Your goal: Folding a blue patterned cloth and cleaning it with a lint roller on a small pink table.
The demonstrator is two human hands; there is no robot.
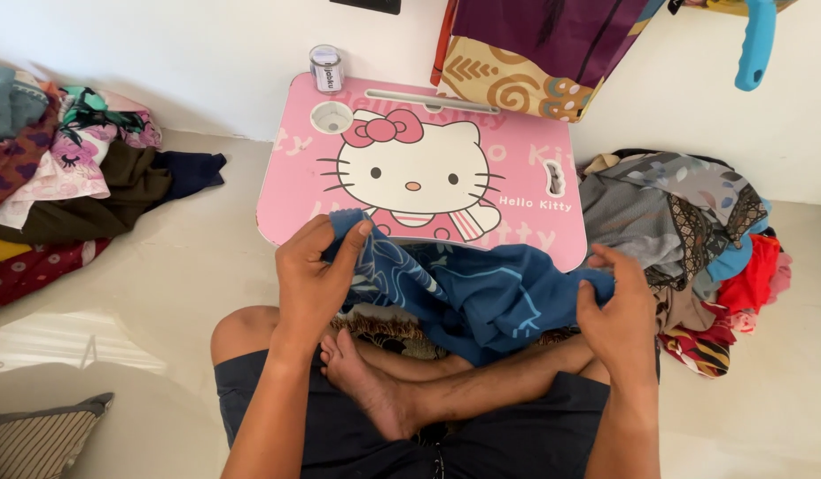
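A dark blue cloth (481, 293) with light blue line patterns lies bunched over my crossed legs and the near edge of a pink lap table (295, 191). My left hand (313, 275) pinches its left corner between thumb and fingers. My right hand (619, 306) grips its right end. The table top carries a cartoon cat picture and stands on the floor in front of me.
A heap of mixed clothes (694, 239) lies at my right, another pile (65, 177) at the left by the wall. A small tin (326, 68) stands at the table's far corner beside a round cup hole. Fabric hangs on the wall (535, 53). A striped cushion (38, 439) sits lower left.
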